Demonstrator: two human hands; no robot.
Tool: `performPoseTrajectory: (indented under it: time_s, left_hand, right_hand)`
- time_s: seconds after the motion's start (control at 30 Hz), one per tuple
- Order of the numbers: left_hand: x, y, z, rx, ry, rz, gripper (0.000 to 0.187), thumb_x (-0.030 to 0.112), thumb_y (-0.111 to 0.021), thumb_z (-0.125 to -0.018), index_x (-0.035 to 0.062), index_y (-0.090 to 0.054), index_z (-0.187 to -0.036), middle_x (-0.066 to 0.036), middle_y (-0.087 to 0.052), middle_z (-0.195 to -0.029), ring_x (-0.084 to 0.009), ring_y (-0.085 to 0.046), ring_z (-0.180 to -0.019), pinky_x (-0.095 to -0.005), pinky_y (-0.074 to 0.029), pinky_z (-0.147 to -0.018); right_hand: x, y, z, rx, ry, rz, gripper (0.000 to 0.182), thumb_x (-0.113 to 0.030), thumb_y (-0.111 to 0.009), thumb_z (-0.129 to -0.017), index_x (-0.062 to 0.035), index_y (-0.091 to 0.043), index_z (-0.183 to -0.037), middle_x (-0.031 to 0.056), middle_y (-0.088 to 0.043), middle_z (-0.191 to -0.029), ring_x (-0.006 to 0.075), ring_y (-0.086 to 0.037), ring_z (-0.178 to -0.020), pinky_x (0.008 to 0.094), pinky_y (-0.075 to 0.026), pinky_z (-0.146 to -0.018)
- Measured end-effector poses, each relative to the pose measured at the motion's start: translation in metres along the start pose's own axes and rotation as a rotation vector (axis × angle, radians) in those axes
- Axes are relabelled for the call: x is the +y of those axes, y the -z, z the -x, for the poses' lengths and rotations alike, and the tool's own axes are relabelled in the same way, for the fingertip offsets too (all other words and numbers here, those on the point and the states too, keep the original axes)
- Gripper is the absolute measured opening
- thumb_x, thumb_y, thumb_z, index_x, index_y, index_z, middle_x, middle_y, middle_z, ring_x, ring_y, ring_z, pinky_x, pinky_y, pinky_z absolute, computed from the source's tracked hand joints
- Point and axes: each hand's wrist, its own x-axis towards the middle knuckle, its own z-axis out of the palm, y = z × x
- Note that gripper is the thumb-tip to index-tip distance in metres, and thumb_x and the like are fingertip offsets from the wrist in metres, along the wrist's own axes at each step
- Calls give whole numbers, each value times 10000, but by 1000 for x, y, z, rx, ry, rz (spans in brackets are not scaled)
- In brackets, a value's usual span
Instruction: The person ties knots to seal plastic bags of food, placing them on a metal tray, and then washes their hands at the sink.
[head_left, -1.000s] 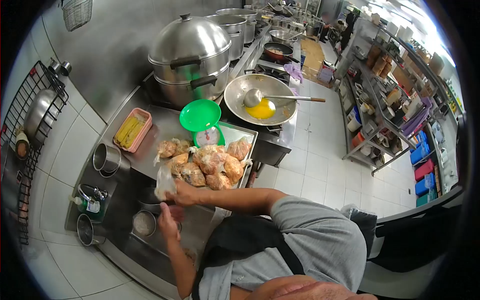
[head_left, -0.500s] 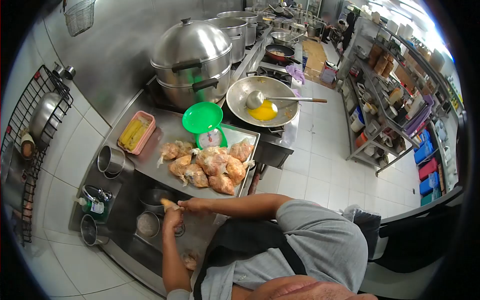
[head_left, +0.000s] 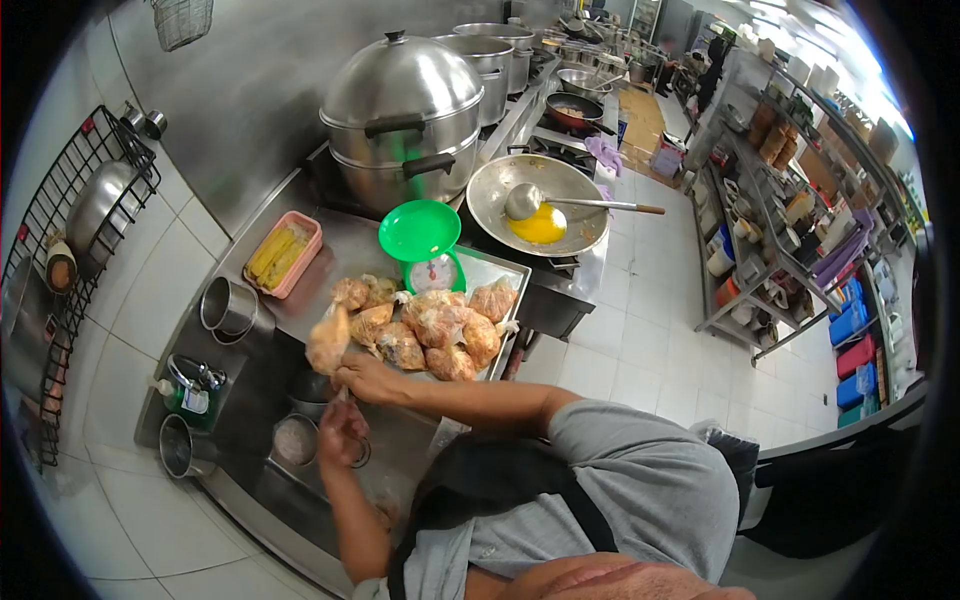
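A filled clear plastic bag (head_left: 328, 342) with orange-brown food hangs over the sink edge, slightly blurred. My right hand (head_left: 365, 379) is closed at the bag's neck. Just below it, my left hand (head_left: 342, 432) pinches what looks like the bag's thin loose end; its fingers are partly blurred. Several similar tied bags (head_left: 436, 325) lie on a metal tray (head_left: 512, 283) to the right. Under the hands are a dark pot (head_left: 311, 388) and a small metal bowl (head_left: 295, 440) with pale contents.
A green scale (head_left: 434, 270) stands behind the bags. A pink basket (head_left: 284, 255) with yellow food sits at the left. Beyond are a large steamer (head_left: 403, 120) and a wok (head_left: 485, 190) with a ladle and yellow liquid. A tap (head_left: 195, 372) and metal pots (head_left: 229, 306) line the wall.
The filled bag has come up and away from between my hands, towards the tray's left end. My right hand has risen slightly, and the view has shifted a little.
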Motion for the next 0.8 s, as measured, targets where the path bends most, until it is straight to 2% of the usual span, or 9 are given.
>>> performPoseTrajectory:
  time_s: [0.13, 0.2, 0.27, 0.43, 0.53, 0.57, 0.67, 0.77, 0.8]
  left_hand:
    - [59, -9, -48, -191, 37, -346, 174, 120, -601, -829, 10, -569, -960, -48, -573, -749, -154, -547, -576, -293, -462, -526]
    - [77, -51, -56, -25, 26, -468, 156, 77, -594, -801, -10, -603, -930, -61, -620, -793, -144, -595, -637, -278, -496, -584]
    - [84, -57, -80, -208, 14, -894, 110, 72, -595, -784, -6, -639, -849, -38, -628, -752, -113, -602, -680, -247, -486, -595]
    - [59, -104, -104, -338, 63, -1375, 91, 117, -630, -782, 26, -622, -787, -1, -574, -655, -85, -561, -591, -223, -416, -470]
    - [23, -133, -85, 45, 116, -1320, 97, 106, -595, -825, 10, -592, -837, -5, -561, -641, -69, -536, -582, -256, -474, -497]
    - [12, -130, -81, 53, 32, -1167, 94, 106, -592, -830, 12, -588, -835, -13, -564, -652, -74, -538, -579, -256, -474, -492]
    - [-32, -97, -79, 42, -147, -941, 96, 85, -578, -837, -2, -588, -876, -55, -580, -728, -103, -560, -615, -277, -494, -539]
    - [-59, -88, -74, -78, -774, -1376, 179, 39, -543, -808, -22, -600, -965, -135, -606, -802, -278, -605, -754, -340, -481, -706]
    - [-60, -89, -72, -97, -789, -1350, 173, 22, -523, -802, -22, -603, -948, -146, -614, -820, -304, -601, -778, -355, -480, -722]
  right_hand:
    - [-11, 40, -4, -56, 441, 258, 237, -216, -511, -823, 12, -577, -833, 189, -553, -803, 350, -545, -786, 419, -440, -688]
    - [-3, 54, 1, -79, 465, 358, 191, -177, -557, -784, 10, -567, -818, 171, -528, -746, 361, -543, -761, 420, -440, -675]
    - [-6, 69, 8, -88, 460, 431, 184, -166, -573, -764, 12, -563, -808, 170, -529, -746, 363, -542, -754, 427, -437, -673]
    - [11, 81, 23, -176, 143, 726, 245, -221, -609, -686, 23, -599, -672, 212, -588, -681, 358, -595, -641, 425, -478, -612]
    - [19, 92, 10, -94, -475, 609, 245, -222, -570, -731, 13, -608, -674, 172, -612, -676, 302, -617, -632, 421, -491, -608]
    - [36, 101, 7, -109, -746, 151, 221, -226, -536, -753, -31, -603, -673, 117, -597, -667, 260, -623, -626, 430, -472, -566]
    - [87, 115, 10, -233, -933, -644, 159, -202, -530, -746, -61, -575, -688, 84, -556, -688, 250, -595, -618, 414, -453, -551]
    - [54, 109, 12, -41, -1059, -574, 115, -155, -510, -748, -53, -532, -699, 92, -529, -717, 238, -518, -595, 398, -437, -546]
    - [35, 108, 15, 14, -1061, -520, 108, -145, -506, -750, -52, -528, -699, 91, -530, -718, 233, -504, -590, 396, -434, -540]
